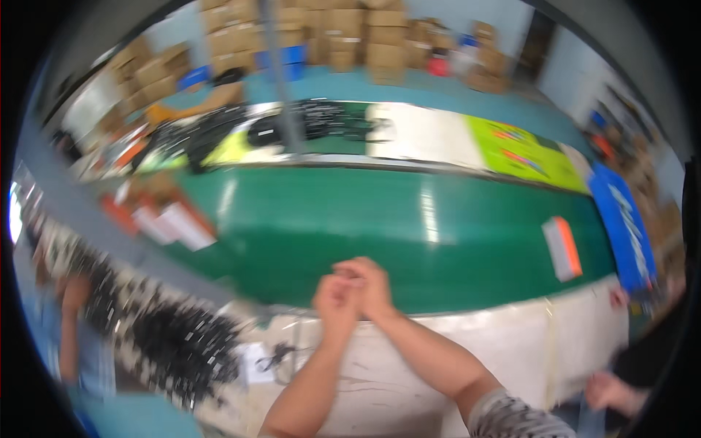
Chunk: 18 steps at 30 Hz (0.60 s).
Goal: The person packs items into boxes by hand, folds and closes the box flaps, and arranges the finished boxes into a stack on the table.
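Just below centre frame, the left hand (335, 298) and right hand (372, 286) meet by a green belt (328, 219), fingers curled, any held item impossible to tell; lower left, black pieces (179, 343) lie heaped, so work seems unfinished

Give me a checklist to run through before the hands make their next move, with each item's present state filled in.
1. Left hand and right hand close together: ok, they meet in front of the person.
2. Hands' contents visible: cannot tell; blur hides whether they hold anything small.
3. White-and-orange box apart from the hands: ok, it lies to their right on the green surface.
4. Black pile apart from the left hand: ok, it lies to the left.
5. Co-worker's hand apart from the right hand: ok, it is at lower right.
6. Picture sharp: not ok, it is blurred.
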Available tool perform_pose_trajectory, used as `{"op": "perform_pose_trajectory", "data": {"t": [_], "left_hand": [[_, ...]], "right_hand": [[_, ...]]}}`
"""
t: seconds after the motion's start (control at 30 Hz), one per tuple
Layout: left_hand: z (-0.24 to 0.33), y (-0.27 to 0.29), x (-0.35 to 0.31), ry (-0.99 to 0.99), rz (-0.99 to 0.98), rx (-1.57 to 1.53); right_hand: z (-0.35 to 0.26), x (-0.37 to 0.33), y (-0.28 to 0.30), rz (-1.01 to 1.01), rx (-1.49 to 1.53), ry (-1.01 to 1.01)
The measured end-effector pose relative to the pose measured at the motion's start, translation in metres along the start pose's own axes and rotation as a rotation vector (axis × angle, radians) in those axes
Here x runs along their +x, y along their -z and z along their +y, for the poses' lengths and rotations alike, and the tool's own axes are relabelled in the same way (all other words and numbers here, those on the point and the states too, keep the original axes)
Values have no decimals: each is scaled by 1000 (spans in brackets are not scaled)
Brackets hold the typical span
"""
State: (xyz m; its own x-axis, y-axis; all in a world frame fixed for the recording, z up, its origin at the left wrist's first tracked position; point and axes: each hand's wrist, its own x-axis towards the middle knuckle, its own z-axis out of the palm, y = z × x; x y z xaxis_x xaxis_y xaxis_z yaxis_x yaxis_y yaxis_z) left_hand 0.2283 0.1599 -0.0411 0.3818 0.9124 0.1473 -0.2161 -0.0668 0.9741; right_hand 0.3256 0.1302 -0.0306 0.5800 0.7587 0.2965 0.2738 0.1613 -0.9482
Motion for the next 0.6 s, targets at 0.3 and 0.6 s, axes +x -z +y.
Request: {"op": "perform_pose_trajectory", "data": {"t": [0.3, 0.6], "left_hand": [[-1, 2, 5, -93, -16, -64], [-5, 10, 8, -50, -66, 0]], "right_hand": [[9, 0, -13, 94, -14, 132], [3, -4, -10, 124, -51, 106]]}}
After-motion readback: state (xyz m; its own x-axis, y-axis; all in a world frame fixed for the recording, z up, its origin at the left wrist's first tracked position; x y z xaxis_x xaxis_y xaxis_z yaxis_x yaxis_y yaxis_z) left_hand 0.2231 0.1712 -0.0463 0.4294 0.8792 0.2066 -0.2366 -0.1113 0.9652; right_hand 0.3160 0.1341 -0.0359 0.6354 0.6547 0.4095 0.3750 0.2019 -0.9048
